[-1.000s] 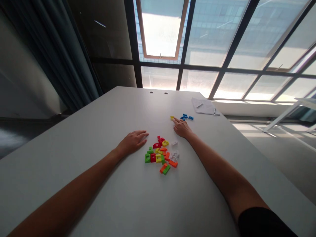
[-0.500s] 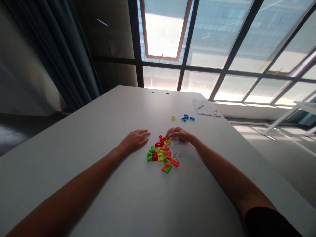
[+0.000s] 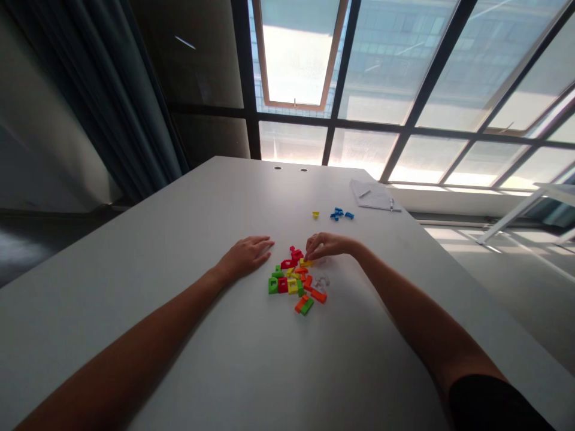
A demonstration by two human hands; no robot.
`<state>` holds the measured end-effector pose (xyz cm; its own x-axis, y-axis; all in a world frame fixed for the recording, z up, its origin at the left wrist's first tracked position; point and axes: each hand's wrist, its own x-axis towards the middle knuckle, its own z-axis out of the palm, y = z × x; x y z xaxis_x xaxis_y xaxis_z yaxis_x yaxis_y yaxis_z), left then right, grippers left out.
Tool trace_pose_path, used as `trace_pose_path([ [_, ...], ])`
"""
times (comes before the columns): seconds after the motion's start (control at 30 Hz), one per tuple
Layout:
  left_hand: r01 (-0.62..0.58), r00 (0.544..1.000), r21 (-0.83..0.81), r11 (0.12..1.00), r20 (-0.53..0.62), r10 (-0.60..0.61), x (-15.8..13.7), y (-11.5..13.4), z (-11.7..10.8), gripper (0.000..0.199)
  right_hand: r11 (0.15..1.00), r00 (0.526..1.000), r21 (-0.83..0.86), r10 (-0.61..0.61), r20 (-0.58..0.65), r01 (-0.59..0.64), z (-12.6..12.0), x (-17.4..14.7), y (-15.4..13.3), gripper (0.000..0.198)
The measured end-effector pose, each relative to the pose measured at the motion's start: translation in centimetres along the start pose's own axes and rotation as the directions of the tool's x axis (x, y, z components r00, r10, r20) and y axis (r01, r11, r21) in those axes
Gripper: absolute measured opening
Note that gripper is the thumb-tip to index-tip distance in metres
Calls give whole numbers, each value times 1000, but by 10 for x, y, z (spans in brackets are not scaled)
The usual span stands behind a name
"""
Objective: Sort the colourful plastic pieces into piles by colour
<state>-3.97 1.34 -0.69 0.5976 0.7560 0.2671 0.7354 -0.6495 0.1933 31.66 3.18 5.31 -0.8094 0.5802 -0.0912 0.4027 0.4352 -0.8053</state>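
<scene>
A loose pile of small plastic building blocks lies on the white table (image 3: 215, 353) between my hands. My right hand (image 3: 327, 245) reaches over the pile's far right side, fingertips pinched on a yellow block (image 3: 305, 263). Red blocks (image 3: 288, 263) lie just left of it. My left hand (image 3: 248, 251) rests flat on the table left of the pile, fingers stretched out and holding nothing. Nearer to me are a green block (image 3: 273, 285), another yellow block (image 3: 292, 286) and an orange block (image 3: 318, 296). Pale, see-through pieces (image 3: 322, 281) lie at the right, partly under my right hand's shadow.
Farther back sit several blue blocks (image 3: 336, 214) and a lone yellow piece (image 3: 315, 214). Paper sheets (image 3: 377, 196) with a pen (image 3: 365, 194) lie near the table's right edge. Windows and a dark curtain (image 3: 103, 90) stand beyond the table.
My right hand has lifted slightly and its fingertips have closed on the yellow block, which is now tilted. My left hand has stayed in place.
</scene>
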Motion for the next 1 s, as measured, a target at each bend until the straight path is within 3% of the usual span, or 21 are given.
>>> trace_pose_path([
  [0.23,3,1000,-2,1000,-2,-3,0,0,0,56,999,1000,-36,24,-12,-24,-4,-4,3,35],
  [0.5,6,1000,-23,1000,-27,-7,0,0,1,55,961,988,-243,108,-110,-132,2,5,5,20],
  [0.6,3,1000,-19,1000,-21,-4,0,0,1,55,927,973,-338,96,-208,-164,-2,5,14,12],
  [0.67,3,1000,-16,1000,-15,-3,0,0,1,56,893,936,-388,92,-341,-229,-3,4,22,12],
  [0.77,2,1000,-12,1000,-7,-2,0,0,1,56,845,833,-405,82,-546,-349,-2,1,36,10],
  [0.9,0,1000,-22,1000,-17,-1,0,0,1,57,795,704,-411,28,-710,-446,6,-1,50,11],
  [1.0,1,1000,-18,1000,-18,-1,0,0,1,58,767,692,-431,23,-721,-475,11,1,54,24],
])
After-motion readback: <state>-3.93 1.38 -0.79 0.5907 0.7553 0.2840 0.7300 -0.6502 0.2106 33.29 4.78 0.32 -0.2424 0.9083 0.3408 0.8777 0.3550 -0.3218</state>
